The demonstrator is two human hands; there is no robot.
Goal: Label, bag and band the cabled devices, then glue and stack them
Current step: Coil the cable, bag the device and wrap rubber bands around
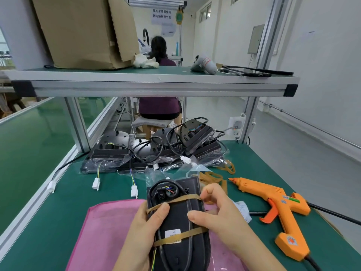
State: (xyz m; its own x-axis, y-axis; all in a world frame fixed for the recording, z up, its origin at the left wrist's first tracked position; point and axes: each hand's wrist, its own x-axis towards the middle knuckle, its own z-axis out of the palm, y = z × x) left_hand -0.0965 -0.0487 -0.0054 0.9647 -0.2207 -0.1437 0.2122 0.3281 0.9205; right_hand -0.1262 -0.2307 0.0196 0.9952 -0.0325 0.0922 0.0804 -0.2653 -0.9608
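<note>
Black plastic, cable and tan rubber: that is what the person has in front of them. The device (pixel 175 218) is held just above a pink cloth (pixel 109 231) at the near edge of the green bench (pixel 48 202), its cable looped over its face.

A white label (pixel 172 234) is on it, so labelling looks done for this unit. The lower rubber band (pixel 183 236) crosses the label and holds the cable down. The upper rubber band (pixel 175 200) is round the body too, but it sits at a slant. The right hand (pixel 213 210) pinches it at the device's right edge, with the thumb lying on the casing. The left hand (pixel 148 227) wraps the left side, thumb pressed on that same band. I would say banding is in its last touches.

Whether this unit is inside a bag I cannot tell. Clear film (pixel 156 173) shows just beyond its far end, but I cannot say it wraps the device.

Gluing looks not yet started here: the orange glue gun (pixel 277 208) lies untouched on the bench to the right, well clear of either hand. Spare rubber bands (pixel 211 178) lie between it and the device.

At the back of the bench a heap of similar units (pixel 156 149) sits partly in clear bags with connectors trailing. It looks more like a waiting pile than a tidy stack, so much work seems left.
</note>
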